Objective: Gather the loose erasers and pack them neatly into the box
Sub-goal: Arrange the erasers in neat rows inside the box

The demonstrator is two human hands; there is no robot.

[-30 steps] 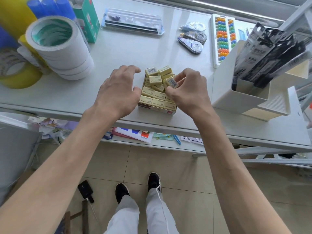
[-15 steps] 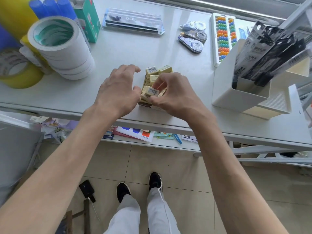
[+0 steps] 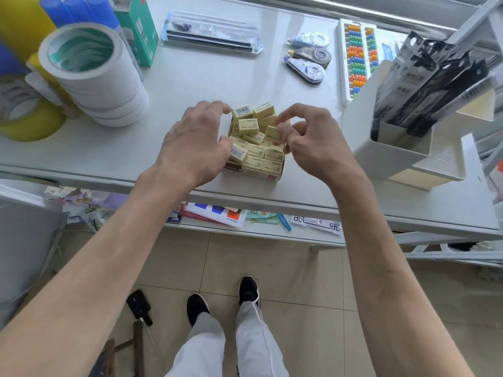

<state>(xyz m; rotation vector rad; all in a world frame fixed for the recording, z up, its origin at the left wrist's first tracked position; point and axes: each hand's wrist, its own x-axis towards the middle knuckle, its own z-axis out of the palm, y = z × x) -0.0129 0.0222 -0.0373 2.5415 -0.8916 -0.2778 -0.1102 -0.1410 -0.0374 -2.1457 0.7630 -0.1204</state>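
While the box [image 3: 254, 172] sits on the table [image 3: 177, 85] between both hands, it is packed with yellow erasers [image 3: 257, 152]. Near rows lie flat; more are piled loose on the far half. Left hand [image 3: 194, 142] is at the box's left side, fingers spread and loosely curved, gripping nothing visible. Its thumb tip is against a barcoded eraser [image 3: 239, 153] tilted at the near-left corner, and its forefinger reaches to the far-left corner of the pile. Right hand [image 3: 313, 140] is at the box's right side, fingers curled, thumb touching an eraser on the pile's right edge; can't tell if it's a real pinch. Tape rolls [image 3: 92, 77] are stacked left of and beyond the left hand. Correction tapes [image 3: 310, 59] lie beyond the right hand, and a white organizer [image 3: 392, 151] stands just right of it.
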